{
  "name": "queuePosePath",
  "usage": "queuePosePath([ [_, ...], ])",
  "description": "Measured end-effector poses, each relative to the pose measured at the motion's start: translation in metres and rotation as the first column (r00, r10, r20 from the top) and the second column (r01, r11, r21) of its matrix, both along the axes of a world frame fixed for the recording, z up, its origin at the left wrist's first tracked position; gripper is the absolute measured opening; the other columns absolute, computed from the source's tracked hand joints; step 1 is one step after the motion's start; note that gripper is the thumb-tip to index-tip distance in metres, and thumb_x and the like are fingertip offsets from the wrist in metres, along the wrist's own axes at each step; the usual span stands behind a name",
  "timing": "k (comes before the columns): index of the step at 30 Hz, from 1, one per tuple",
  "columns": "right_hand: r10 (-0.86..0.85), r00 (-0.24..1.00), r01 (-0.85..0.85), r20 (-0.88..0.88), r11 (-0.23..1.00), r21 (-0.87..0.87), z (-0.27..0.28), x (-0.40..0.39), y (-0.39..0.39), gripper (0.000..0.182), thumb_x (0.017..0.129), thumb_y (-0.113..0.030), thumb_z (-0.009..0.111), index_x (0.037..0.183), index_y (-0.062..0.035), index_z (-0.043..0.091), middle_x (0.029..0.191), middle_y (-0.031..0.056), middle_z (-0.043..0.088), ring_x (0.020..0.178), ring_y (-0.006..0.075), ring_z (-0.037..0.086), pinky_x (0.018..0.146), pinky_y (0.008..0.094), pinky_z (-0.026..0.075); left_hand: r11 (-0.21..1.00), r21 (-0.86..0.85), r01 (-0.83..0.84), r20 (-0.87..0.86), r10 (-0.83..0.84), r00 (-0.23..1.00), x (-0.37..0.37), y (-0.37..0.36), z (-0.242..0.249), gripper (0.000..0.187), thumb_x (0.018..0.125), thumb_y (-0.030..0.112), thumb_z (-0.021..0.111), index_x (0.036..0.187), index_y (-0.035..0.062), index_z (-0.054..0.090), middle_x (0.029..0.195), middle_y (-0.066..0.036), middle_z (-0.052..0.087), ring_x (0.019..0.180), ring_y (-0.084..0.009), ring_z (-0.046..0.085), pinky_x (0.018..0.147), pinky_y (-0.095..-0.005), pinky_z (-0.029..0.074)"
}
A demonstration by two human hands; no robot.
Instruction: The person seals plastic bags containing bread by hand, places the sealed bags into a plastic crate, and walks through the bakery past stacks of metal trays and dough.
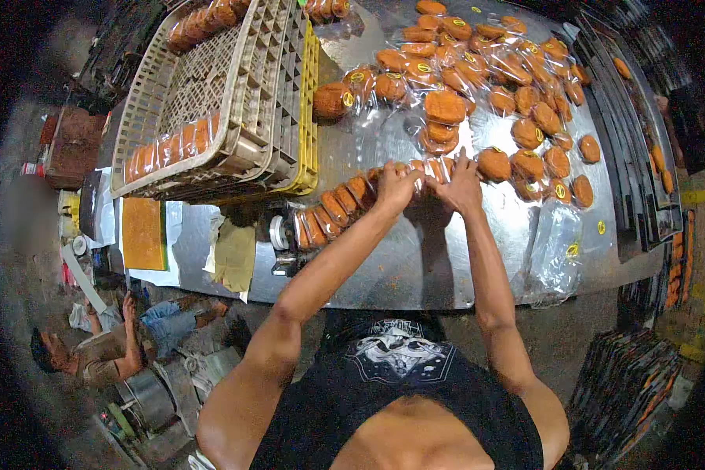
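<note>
A slanting row of orange-brown buns (338, 205) in clear wrapping lies on the metal table in front of me, packed face to face. My left hand (397, 188) is curled over the row toward its right end, its fingers closed on the buns. At that same end my right hand (459, 188) grips the last wrapped buns (436, 169) between thumb and fingers. Part of the row is hidden beneath my hands. Just beyond them stands a small stack of buns (445, 107). A tape dispenser (279, 233) sits by the row's left end.
Loose wrapped buns (528, 133) with yellow labels spread across the metal table (352, 286). Stacked plastic crates (247, 149) at left hold more bun rows. Clear bags (558, 251) lie front right. Dark trays (630, 133) line the right edge. Another person (106, 352) is at lower left.
</note>
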State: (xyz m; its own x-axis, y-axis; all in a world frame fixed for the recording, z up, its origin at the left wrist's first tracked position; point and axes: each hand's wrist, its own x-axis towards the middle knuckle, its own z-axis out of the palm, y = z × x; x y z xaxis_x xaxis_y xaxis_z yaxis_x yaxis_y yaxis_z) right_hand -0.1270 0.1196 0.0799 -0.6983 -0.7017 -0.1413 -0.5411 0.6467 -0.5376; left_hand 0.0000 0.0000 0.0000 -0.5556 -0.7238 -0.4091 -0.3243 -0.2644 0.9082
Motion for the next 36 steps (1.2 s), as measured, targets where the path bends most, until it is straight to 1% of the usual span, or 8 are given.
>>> queuePosePath([
  [5,-0.100,0.990,0.076,-0.101,0.973,-0.218,-0.015,-0.018,0.012,0.111,0.067,-0.051,0.080,0.145,0.0082,0.026,0.140,0.0325,0.039,0.127,0.0441,0.047,0.102,0.0466,0.045,0.995,0.093,-0.028,-0.066,0.035,0.997,-0.042,0.011,0.040,0.048,0.083,0.023,0.073,0.114,-0.0061,0.050,0.090,-0.014,0.064,0.066,-0.0223,0.063,0.056,-0.0381,0.051],
  [7,-0.020,0.883,0.304,0.469,0.786,-0.539,-0.025,0.002,0.015,0.105,0.070,-0.037,0.084,0.146,0.0076,0.026,0.146,0.0256,0.038,0.134,0.0350,0.042,0.107,0.0426,0.041,0.998,-0.063,0.023,0.051,-0.020,0.998,-0.007,0.006,0.079,0.068,0.082,0.027,0.076,0.127,-0.0046,0.038,0.105,-0.016,0.063,0.088,-0.0251,0.064,0.076,-0.0370,0.054],
  [13,0.031,0.998,-0.065,-0.057,0.517,-0.854,0.179,0.126,-0.024,0.104,0.074,-0.029,0.084,0.150,0.0013,0.020,0.151,0.0208,0.031,0.138,0.0325,0.035,0.114,0.0419,0.030,0.875,-0.440,-0.203,-0.514,-0.061,0.856,0.139,-0.009,0.301,0.077,0.075,0.034,0.084,0.128,-0.0005,0.041,0.114,-0.021,0.058,0.109,-0.0303,0.058,0.094,-0.0416,0.047],
  [15,0.030,0.951,-0.296,-0.306,0.359,-0.885,0.247,0.173,-0.073,0.098,0.079,-0.029,0.081,0.150,-0.0013,0.020,0.144,0.0181,0.037,0.133,0.0300,0.041,0.111,0.0417,0.035,0.172,-0.898,-0.406,-0.425,-0.096,0.900,0.188,-0.062,0.339,0.072,0.073,0.031,0.086,0.126,0.0016,0.046,0.113,-0.018,0.057,0.104,-0.0324,0.060,0.092,-0.0417,0.049],
  [21,0.352,0.936,-0.258,-0.026,0.632,-0.731,0.339,0.250,-0.285,0.108,0.082,-0.061,0.069,0.156,-0.0114,0.007,0.161,0.0162,0.010,0.145,0.0373,0.024,0.109,0.0525,0.035,0.667,-0.498,-0.553,-0.502,0.298,0.812,0.291,-0.232,0.421,0.085,0.089,0.033,0.071,0.153,0.0155,0.018,0.137,-0.017,0.051,0.104,-0.0332,0.059,0.093,-0.0478,0.049],
  [26,0.219,0.968,-0.252,-0.126,0.806,-0.535,0.245,0.272,-0.487,0.114,0.074,-0.079,0.060,0.145,0.0070,0.032,0.146,0.0329,0.034,0.136,0.0381,0.039,0.108,0.0501,0.037,0.337,-0.801,-0.495,-0.299,0.491,0.818,0.342,-0.409,0.352,0.058,0.075,0.041,0.080,0.116,0.0041,0.062,0.097,-0.015,0.069,0.092,-0.0302,0.067,0.084,-0.0387,0.053],
  [30,0.730,0.641,-0.637,0.235,0.678,-0.367,0.250,0.314,-0.424,0.110,0.081,-0.082,0.047,0.146,0.0055,0.031,0.138,0.0332,0.042,0.125,0.0370,0.051,0.093,0.0581,0.051,0.477,-0.837,0.267,0.495,0.455,0.740,0.380,-0.439,0.328,0.048,0.079,0.046,0.071,0.104,0.0050,0.073,0.113,-0.020,0.069,0.107,-0.0376,0.065,0.091,-0.0457,0.052],
  [36,0.767,0.642,-0.709,0.006,0.597,-0.375,0.284,0.257,-0.437,0.079,0.091,-0.068,0.047,0.131,-0.0005,0.054,0.119,0.0175,0.062,0.099,0.0277,0.065,0.085,0.0443,0.055,0.239,-0.970,0.036,0.143,0.447,0.883,0.382,-0.324,0.369,0.052,0.084,0.048,0.070,0.108,0.0020,0.069,0.101,-0.022,0.070,0.094,-0.0356,0.069,0.083,-0.0449,0.054],
])
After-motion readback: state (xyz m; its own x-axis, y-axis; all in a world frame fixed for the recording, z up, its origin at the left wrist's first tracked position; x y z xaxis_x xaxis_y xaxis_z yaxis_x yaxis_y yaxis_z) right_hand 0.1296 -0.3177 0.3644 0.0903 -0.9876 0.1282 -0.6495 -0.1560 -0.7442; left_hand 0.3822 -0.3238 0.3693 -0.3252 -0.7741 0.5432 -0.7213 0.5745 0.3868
